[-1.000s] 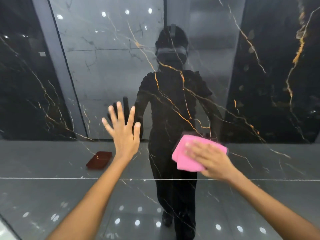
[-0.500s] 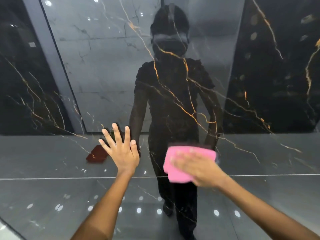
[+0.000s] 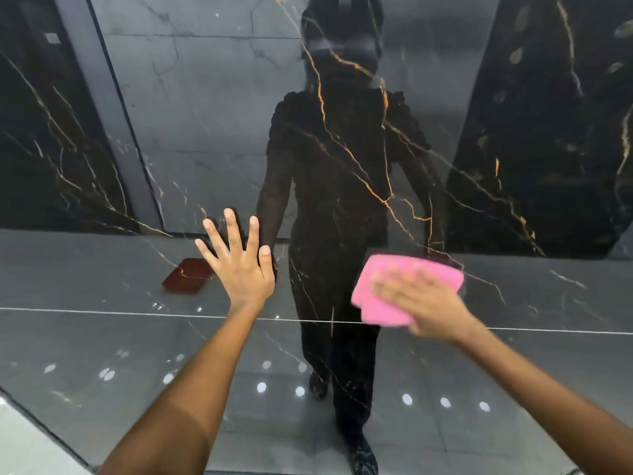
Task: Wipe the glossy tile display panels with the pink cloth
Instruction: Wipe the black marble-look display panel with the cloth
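While motion-blurred, right hand (image 3: 430, 303) presses the pink cloth (image 3: 397, 289) flat on the glossy black tile panel (image 3: 342, 159); left hand (image 3: 241, 265), left of cloth, fingers spread, holds nothing.

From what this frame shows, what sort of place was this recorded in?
Probably a tile showroom: a large glossy black panel with gold veins, wiped with a pink cloth, mirrors more dark slabs, a polished floor and ceiling spotlights.

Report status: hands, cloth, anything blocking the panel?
Left hand open, flat on glossy panel. Right hand presses pink cloth on panel, blurred. Nothing in the way.
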Available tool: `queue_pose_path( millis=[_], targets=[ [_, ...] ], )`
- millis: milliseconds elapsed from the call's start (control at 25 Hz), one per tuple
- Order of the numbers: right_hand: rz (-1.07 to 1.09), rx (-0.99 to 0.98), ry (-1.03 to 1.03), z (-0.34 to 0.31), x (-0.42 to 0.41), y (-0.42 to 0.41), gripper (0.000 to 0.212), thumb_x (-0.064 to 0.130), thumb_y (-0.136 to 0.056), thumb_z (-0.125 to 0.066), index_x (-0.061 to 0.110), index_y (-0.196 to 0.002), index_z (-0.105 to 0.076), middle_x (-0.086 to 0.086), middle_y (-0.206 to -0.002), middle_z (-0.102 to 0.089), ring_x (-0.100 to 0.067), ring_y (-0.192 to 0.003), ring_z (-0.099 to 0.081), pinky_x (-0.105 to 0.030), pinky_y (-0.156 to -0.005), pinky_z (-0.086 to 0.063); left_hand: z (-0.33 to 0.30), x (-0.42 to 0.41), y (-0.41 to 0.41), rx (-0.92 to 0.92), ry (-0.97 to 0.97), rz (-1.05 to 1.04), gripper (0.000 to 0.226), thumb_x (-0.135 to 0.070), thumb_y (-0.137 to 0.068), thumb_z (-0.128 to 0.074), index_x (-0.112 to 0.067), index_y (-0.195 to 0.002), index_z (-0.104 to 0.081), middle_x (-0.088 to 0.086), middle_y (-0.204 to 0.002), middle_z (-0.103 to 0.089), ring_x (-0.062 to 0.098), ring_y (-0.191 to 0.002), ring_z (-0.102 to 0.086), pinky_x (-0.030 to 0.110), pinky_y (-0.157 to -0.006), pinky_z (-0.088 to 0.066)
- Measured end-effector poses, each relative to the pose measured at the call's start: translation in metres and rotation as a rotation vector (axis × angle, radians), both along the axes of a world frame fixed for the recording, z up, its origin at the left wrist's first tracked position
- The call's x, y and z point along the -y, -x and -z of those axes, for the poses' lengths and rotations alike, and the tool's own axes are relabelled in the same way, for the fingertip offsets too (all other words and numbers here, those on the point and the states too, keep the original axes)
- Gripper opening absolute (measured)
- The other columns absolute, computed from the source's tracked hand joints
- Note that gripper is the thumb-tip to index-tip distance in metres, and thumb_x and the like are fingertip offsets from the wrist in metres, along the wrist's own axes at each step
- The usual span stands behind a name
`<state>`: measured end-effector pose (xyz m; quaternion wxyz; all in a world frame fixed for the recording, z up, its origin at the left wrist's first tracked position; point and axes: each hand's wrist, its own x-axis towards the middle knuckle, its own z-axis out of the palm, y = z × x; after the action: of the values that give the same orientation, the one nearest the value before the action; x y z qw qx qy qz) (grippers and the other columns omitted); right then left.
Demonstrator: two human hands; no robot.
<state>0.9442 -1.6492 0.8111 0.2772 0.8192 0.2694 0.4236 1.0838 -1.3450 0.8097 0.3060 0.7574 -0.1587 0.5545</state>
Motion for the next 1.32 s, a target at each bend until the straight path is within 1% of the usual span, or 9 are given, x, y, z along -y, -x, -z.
queue_pose_path(
  millis=[120, 280, 400, 680, 840, 920, 1160, 1240, 1320],
  targets=[
    [0.052, 0.127, -0.489, -0.061, -0.013, -0.009, 0.083, 0.022, -0.075, -0.046, 0.025, -0.153, -0.018, 0.008, -0.163, -0.004, -0.02, -0.15, -0.004, -0.043, -0.118, -0.007, -0.008, -0.001, 0.003, -0.051, -0.049, -0.021, 0.053, -0.042, -0.104, -0.017, -0.037, -0.156, -0.005, -0.004, -0.164, 0.008, 0.048, -0.143, -0.008, 0.059, -0.116, 0.002],
    [0.105, -0.087, 0.203, 0.045, -0.008, 0.009, 0.115, 0.026, -0.059, -0.059, 0.017, -0.155, 0.004, -0.001, -0.162, 0.012, -0.021, -0.149, 0.007, -0.042, -0.12, 0.008, -0.022, 0.014, 0.032, -0.207, 0.095, 0.045, 0.053, -0.04, -0.098, -0.032, -0.027, -0.149, -0.027, 0.011, -0.162, -0.017, 0.041, -0.147, -0.007, 0.069, -0.112, -0.004],
    [0.106, -0.166, 0.322, 0.036, 0.027, 0.025, 0.124, 0.023, -0.05, -0.072, 0.021, -0.154, -0.005, 0.002, -0.163, 0.006, -0.018, -0.15, 0.003, -0.041, -0.121, 0.005, -0.067, 0.051, 0.059, -0.126, 0.124, 0.202, 0.055, -0.042, -0.097, -0.034, -0.022, -0.147, -0.028, 0.013, -0.16, -0.019, 0.037, -0.149, -0.006, 0.054, -0.117, 0.009],
    [-0.006, 0.534, -0.991, -0.165, 0.047, 0.005, 0.073, 0.012, -0.075, -0.055, 0.001, -0.144, -0.037, -0.01, -0.152, -0.034, -0.037, -0.14, -0.025, -0.044, -0.118, -0.015, -0.099, 0.093, 0.032, 0.043, -0.185, 0.003, 0.06, -0.045, -0.1, -0.032, -0.03, -0.155, -0.015, -0.003, -0.164, -0.002, 0.048, -0.145, -0.002, 0.064, -0.113, 0.006],
    [0.017, 0.02, -0.032, -0.042, 0.019, 0.008, 0.08, 0.017, -0.077, -0.045, 0.015, -0.152, -0.019, -0.007, -0.156, -0.028, -0.026, -0.141, -0.029, -0.038, -0.12, -0.013, -0.1, 0.089, 0.028, 0.077, -0.184, -0.012, 0.06, -0.046, -0.101, -0.029, -0.03, -0.156, -0.009, -0.006, -0.164, 0.009, 0.047, -0.145, -0.002, 0.061, -0.113, 0.009],
    [0.051, 0.005, 0.071, -0.058, 0.043, 0.021, 0.083, 0.018, -0.074, -0.045, 0.018, -0.153, -0.019, -0.003, -0.161, -0.018, -0.019, -0.147, -0.02, -0.036, -0.122, -0.006, -0.096, 0.09, 0.026, 0.1, -0.175, -0.013, 0.06, -0.047, -0.102, -0.028, -0.03, -0.156, -0.008, -0.006, -0.164, 0.01, 0.046, -0.146, -0.001, 0.061, -0.113, 0.009],
    [-0.033, 0.499, -1.137, -0.2, 0.041, 0.002, 0.065, 0.016, -0.081, -0.048, 0.004, -0.144, -0.037, -0.013, -0.148, -0.036, -0.043, -0.135, -0.034, -0.045, -0.119, -0.02, -0.098, 0.09, 0.026, 0.071, -0.22, -0.042, 0.058, -0.044, -0.101, -0.026, -0.03, -0.156, -0.012, -0.003, -0.164, 0.005, 0.043, -0.147, 0.002, 0.063, -0.113, 0.006],
    [-0.047, 0.311, -0.618, -0.159, 0.015, -0.009, 0.05, 0.018, -0.084, -0.042, 0.004, -0.132, -0.042, -0.016, -0.135, -0.048, -0.041, -0.121, -0.048, -0.056, -0.104, -0.039, -0.106, 0.091, 0.034, 0.012, -0.177, -0.015, 0.054, -0.041, -0.101, -0.028, -0.029, -0.153, -0.023, -0.001, -0.163, -0.01, 0.041, -0.147, -0.003, 0.067, -0.112, -0.003],
    [-0.053, 0.04, 0.038, -0.133, 0.012, -0.003, 0.06, 0.021, -0.082, -0.045, 0.006, -0.14, -0.038, -0.012, -0.149, -0.039, -0.03, -0.14, -0.032, -0.046, -0.116, -0.026, -0.124, 0.093, 0.047, -0.011, -0.095, 0.05, 0.05, -0.037, -0.098, -0.034, -0.028, -0.147, -0.033, 0.001, -0.157, -0.023, 0.038, -0.144, -0.015, 0.066, -0.111, -0.014]
  ],
)
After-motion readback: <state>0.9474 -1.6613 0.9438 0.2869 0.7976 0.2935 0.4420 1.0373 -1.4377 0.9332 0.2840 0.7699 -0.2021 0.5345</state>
